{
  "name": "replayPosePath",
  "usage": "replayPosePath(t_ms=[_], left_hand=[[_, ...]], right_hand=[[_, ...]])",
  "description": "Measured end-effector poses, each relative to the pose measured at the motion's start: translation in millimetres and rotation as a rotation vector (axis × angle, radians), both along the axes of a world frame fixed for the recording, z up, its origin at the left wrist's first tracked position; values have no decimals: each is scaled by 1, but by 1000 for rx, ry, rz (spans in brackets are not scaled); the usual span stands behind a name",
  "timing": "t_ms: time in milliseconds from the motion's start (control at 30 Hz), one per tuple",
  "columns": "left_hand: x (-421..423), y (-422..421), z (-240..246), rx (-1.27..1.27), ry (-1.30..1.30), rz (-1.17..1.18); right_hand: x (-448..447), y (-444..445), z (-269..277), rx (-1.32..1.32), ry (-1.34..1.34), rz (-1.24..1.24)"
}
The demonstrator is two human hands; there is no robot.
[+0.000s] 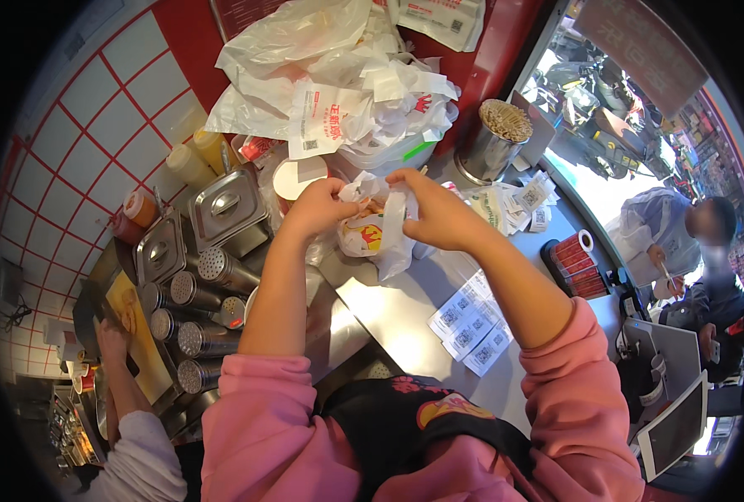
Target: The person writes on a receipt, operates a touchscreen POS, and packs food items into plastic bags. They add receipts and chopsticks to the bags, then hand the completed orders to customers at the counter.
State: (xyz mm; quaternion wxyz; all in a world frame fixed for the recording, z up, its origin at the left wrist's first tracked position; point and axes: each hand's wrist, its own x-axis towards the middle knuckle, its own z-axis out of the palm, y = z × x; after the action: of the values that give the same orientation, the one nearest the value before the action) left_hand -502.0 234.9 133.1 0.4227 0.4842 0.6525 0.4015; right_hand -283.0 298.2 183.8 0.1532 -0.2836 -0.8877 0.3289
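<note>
Both my hands grip the upper edges of a thin white plastic bag [397, 241] above the steel counter [403, 332]. My left hand [320, 206] pinches its left side, and my right hand [431, 213] has the right side between thumb and fingers. Inside the bag sits a printed paper food packet [362, 237] with a red crown on yellow; browned food shows at its top. Just behind my left hand stands a round tub with a white lid [296, 179]. Printed receipts [472, 323] lie flat on the counter near my right forearm.
A heap of plastic bags [321, 56] fills the back. Wooden skewers stand in a steel canister [494, 144]. On the left are lidded steel pans [227, 207], several shakers [202, 339] and a co-worker's hand [113, 342] over a cutting board [139, 320]. A sticker roll [572, 257] and tablet [673, 427] stand right.
</note>
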Motion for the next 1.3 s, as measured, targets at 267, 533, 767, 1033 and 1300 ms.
replayPosePath(t_ms=[267,533,767,1033,1300], left_hand=[[38,-13,48,157,-450,51],[150,-71,116,240,-975,-508],[271,-98,68,-183,-1238,-777],[400,-134,25,-408,-907,-822],[440,-126,8,-653,-730,-1190]], right_hand=[[32,-39,0,20,657,-438],[171,-114,49,-208,1338,-488],[299,-212,18,-330,1296,-652],[375,-285,-28,-318,790,-1049],[395,-298,-31,-372,439,-810]])
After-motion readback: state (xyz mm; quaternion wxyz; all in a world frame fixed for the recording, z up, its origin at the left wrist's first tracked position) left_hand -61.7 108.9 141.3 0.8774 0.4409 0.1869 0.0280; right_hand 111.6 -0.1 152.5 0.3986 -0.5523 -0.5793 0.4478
